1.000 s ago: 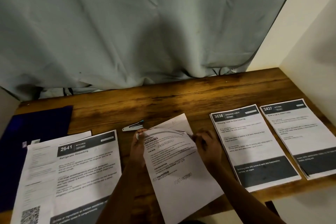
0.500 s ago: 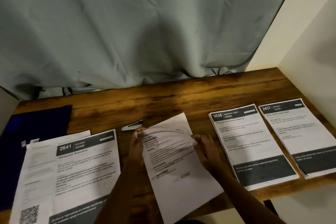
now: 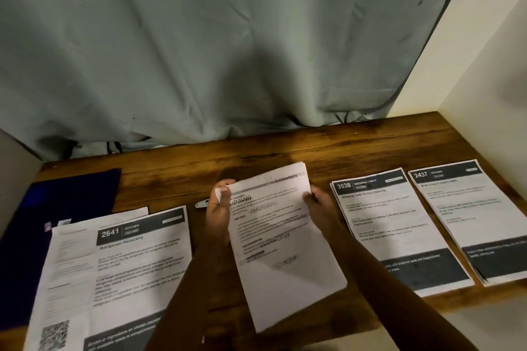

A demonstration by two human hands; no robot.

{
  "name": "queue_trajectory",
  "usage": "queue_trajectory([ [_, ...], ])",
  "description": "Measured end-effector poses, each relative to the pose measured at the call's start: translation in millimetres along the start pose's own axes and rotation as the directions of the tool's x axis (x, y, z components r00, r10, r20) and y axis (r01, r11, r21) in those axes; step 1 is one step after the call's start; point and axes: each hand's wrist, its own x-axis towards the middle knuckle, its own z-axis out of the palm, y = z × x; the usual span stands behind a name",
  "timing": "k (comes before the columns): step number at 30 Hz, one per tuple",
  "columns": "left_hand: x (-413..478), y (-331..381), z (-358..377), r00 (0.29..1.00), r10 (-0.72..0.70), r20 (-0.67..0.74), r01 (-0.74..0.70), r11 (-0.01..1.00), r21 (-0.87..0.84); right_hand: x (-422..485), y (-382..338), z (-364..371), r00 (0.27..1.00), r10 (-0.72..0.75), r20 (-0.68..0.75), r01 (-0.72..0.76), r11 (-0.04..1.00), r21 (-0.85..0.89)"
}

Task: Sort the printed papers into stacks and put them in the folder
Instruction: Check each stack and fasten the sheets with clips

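The sheets (image 3: 285, 251) I held were white, with lines of black print and a grey band near the top. The 2641 stack (image 3: 137, 265), the 3638 stack (image 3: 393, 225) and the 2437 stack (image 3: 470, 214) were white too, each with a black header bearing white numerals and a black block at the foot. The leftmost page (image 3: 65, 265) carried a black QR pattern. The folder (image 3: 57, 202) was dark navy, the table (image 3: 313, 148) streaky brown wood, the curtain (image 3: 228, 51) plain grey-green.

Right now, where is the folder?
In the head view, the dark blue folder lies at the far left of the table, partly under the QR-code sheet.
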Motion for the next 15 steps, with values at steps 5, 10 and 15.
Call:
queue_trajectory([
  [5,0.7,62.4,29.2,0.990,0.143,0.015,-0.141,0.988,-0.065,-4.5,-46.1,-7.2,0.975,-0.149,-0.165,0.181,0.962,0.205],
  [10,-2.6,93.9,40.6,0.954,0.270,0.129,-0.278,0.959,0.047,-7.5,-60.8,-18.4,0.935,-0.281,-0.219,0.343,0.874,0.343],
  [15,-12.8,83.1,36.1,0.954,0.227,0.195,-0.249,0.964,0.094,-10.6,-34.5,-18.8,0.937,-0.295,-0.189,0.339,0.897,0.284],
])
